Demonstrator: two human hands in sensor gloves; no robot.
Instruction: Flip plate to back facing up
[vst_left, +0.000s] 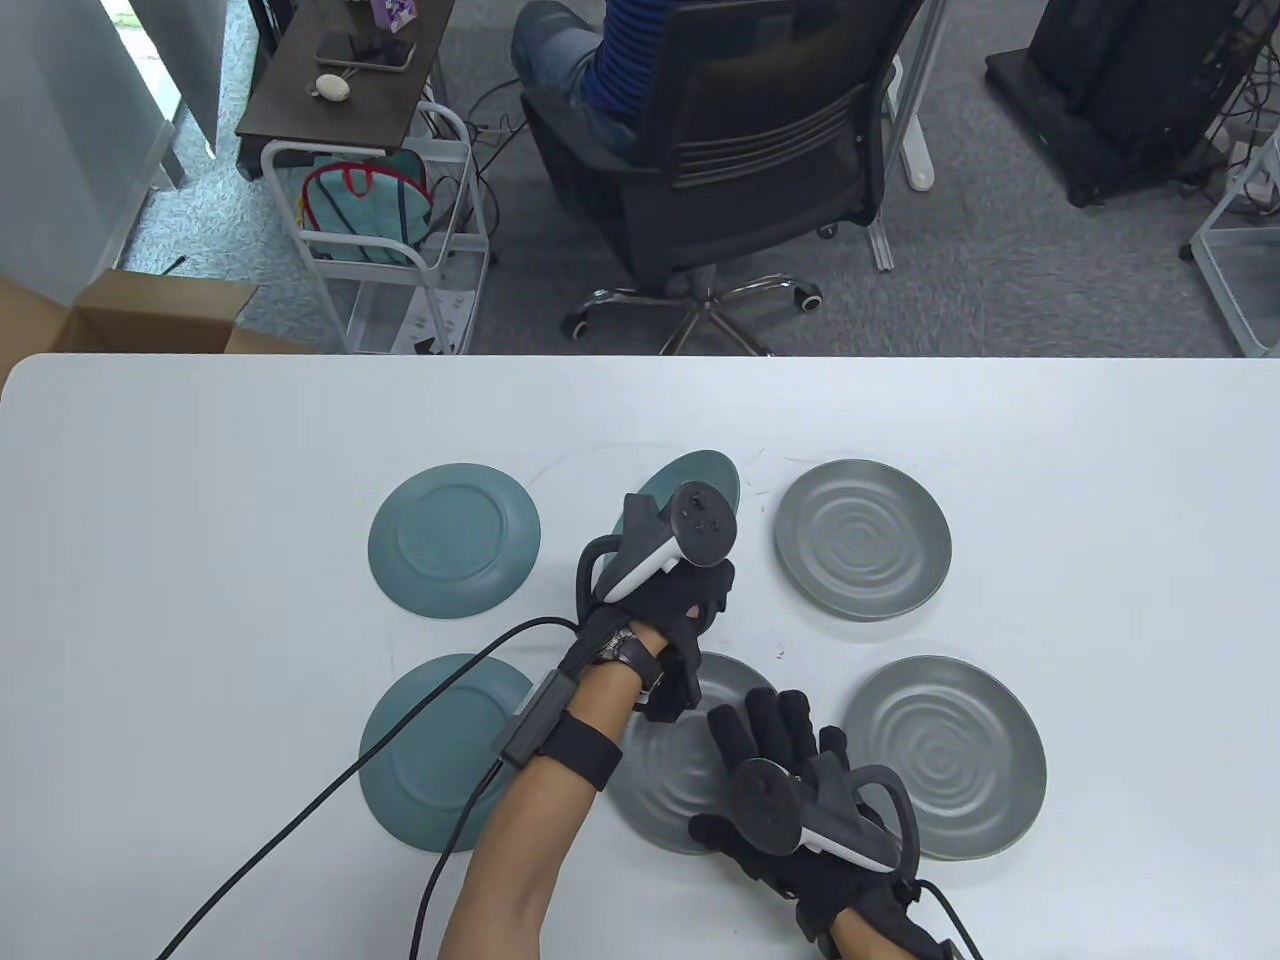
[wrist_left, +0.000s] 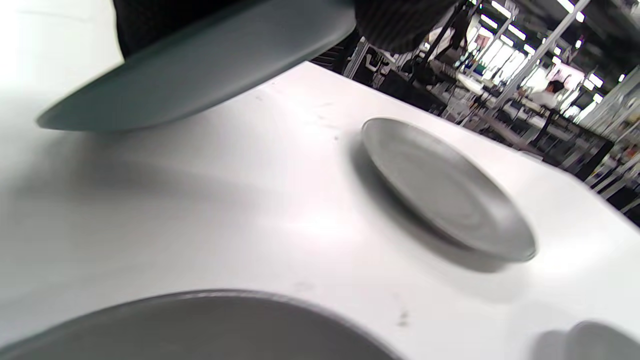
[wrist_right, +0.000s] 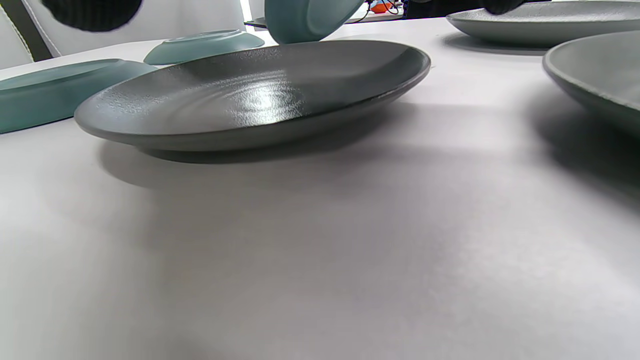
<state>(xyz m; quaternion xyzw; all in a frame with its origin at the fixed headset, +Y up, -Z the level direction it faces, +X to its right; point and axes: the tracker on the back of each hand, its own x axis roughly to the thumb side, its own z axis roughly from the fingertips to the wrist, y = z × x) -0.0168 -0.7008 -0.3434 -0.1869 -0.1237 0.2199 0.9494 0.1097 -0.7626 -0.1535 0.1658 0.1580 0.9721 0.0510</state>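
My left hand (vst_left: 700, 592) grips a teal plate (vst_left: 703, 473) at the table's middle back and holds it tilted, lifted off the table. In the left wrist view the plate (wrist_left: 200, 65) hangs above the tabletop, with gloved fingers at its top edge. It also shows in the right wrist view (wrist_right: 305, 17). My right hand (vst_left: 790, 745) is open with fingers spread, over the right side of a grey plate (vst_left: 670, 790) that lies face up at the front middle. This plate fills the right wrist view (wrist_right: 260, 95).
Two teal plates lie back up on the left, one behind (vst_left: 455, 540) and one in front (vst_left: 430, 760). Two grey plates lie face up on the right, one behind (vst_left: 862, 540) and one in front (vst_left: 945, 757). A cable (vst_left: 330, 800) trails from my left wrist.
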